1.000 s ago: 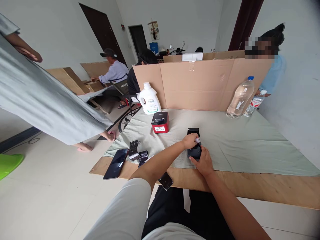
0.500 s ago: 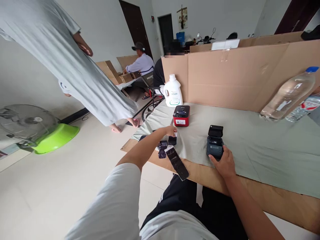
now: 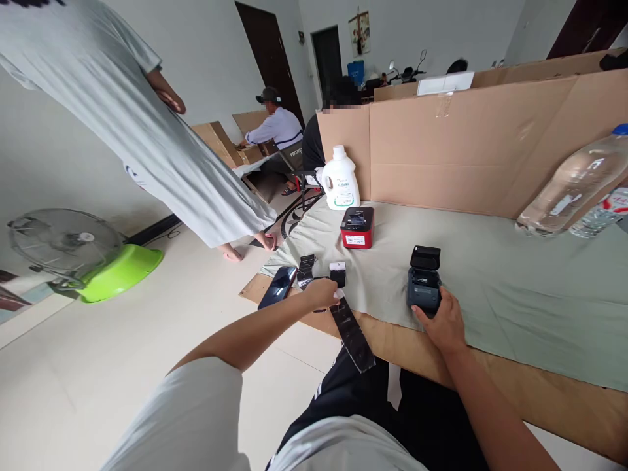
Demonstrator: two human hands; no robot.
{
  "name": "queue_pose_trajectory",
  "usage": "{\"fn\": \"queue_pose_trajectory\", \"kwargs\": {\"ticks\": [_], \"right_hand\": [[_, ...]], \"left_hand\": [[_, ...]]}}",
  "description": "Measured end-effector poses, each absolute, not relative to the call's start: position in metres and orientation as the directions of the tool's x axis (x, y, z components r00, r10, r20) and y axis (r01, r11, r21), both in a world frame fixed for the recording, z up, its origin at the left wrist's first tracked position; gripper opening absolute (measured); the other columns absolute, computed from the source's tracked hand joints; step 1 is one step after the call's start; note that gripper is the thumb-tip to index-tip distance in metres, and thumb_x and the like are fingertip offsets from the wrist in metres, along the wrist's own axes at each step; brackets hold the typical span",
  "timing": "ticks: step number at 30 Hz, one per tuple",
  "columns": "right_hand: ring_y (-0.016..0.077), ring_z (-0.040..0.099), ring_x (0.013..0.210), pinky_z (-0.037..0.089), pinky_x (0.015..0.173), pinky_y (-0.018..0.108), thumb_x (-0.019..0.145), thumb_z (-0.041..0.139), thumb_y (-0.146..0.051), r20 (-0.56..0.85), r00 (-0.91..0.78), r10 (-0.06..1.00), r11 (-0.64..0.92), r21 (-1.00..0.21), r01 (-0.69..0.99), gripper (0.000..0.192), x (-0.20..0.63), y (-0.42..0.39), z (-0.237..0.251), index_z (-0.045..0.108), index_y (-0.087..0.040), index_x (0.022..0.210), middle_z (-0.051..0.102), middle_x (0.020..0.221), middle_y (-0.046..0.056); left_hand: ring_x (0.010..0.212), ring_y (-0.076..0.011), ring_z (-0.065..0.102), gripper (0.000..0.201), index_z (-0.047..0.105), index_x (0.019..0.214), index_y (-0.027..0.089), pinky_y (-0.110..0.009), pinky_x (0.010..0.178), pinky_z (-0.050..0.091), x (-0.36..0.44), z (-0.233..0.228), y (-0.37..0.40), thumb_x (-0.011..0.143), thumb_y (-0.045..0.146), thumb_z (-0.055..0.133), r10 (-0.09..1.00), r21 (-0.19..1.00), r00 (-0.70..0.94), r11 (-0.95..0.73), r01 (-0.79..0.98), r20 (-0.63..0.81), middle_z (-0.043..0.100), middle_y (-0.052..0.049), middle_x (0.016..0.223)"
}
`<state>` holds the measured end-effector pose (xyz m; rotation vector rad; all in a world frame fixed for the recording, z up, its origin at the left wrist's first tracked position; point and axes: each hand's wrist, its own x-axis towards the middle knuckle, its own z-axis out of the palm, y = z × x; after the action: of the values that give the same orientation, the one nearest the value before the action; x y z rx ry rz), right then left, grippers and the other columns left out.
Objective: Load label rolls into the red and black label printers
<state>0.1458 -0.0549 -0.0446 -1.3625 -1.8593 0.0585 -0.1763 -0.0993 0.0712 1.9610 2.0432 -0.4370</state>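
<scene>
My left hand (image 3: 322,294) is closed at the white end of a black label strip (image 3: 354,335), which hangs over the table's front edge. Just beyond it sits a small black roll (image 3: 337,277) with a white end; another black strip (image 3: 305,269) lies curled to its left. My right hand (image 3: 445,322) grips the lower right side of a dark, handheld-size label printer (image 3: 424,291), whose lid (image 3: 426,257) stands up. A red and black printer-like box (image 3: 358,229) is behind the roll. A phone (image 3: 278,286) lies near the left corner.
A white jug (image 3: 340,182) stands at the back left before a cardboard wall (image 3: 451,157). Large plastic bottles (image 3: 574,183) lean at the right. A person in a long grey garment (image 3: 176,144) stands left, near a fan (image 3: 66,239) and green basin (image 3: 122,275). Others sit farther back.
My left hand has come back from the black roll to the label strip's white end, uncovering the roll and phone. The strip has shifted slightly toward me. My right hand stays on the printer.
</scene>
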Motion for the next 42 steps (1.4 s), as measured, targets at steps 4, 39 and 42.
{"fn": "queue_pose_trajectory", "kwargs": {"ticks": [4,39,42], "right_hand": [[0.0339,0.045,0.116,0.043,0.093,0.053,0.079,0.050,-0.067,0.541,-0.085,0.837,0.399,-0.496,0.772,0.084,0.146,-0.056,-0.043,0.030,-0.012,0.138,0.047,0.125,0.021],[0.0222,0.058,0.094,0.050,0.084,0.040,0.088,0.051,-0.036,0.653,-0.109,0.750,0.647,-0.689,0.325,0.024,0.155,-0.071,-0.006,0.061,-0.022,0.105,0.065,0.093,0.007],[0.0225,0.058,0.098,0.049,0.085,0.041,0.092,0.039,-0.033,0.642,-0.108,0.759,0.647,-0.725,0.234,0.031,0.158,-0.072,-0.005,0.061,-0.020,0.109,0.064,0.098,0.008]], "left_hand": [[0.098,-0.0313,0.062,0.020,0.063,0.086,0.017,-0.035,0.079,0.048,-0.159,0.063,-0.113,0.071,0.030,0.064,0.937,-0.007,-0.032,0.031,0.999,-0.348,0.067,-0.013,0.097],[0.083,-0.0174,0.058,0.038,0.056,0.099,0.015,-0.027,0.073,0.047,-0.001,0.081,0.047,0.062,0.010,0.059,0.830,0.649,0.528,-0.305,0.697,-0.177,0.062,-0.001,0.089],[0.089,-0.0201,0.059,0.041,0.059,0.102,0.016,-0.028,0.077,0.048,0.005,0.077,0.048,0.061,0.012,0.064,0.825,0.456,0.535,-0.412,0.789,-0.180,0.063,-0.003,0.097]]}}
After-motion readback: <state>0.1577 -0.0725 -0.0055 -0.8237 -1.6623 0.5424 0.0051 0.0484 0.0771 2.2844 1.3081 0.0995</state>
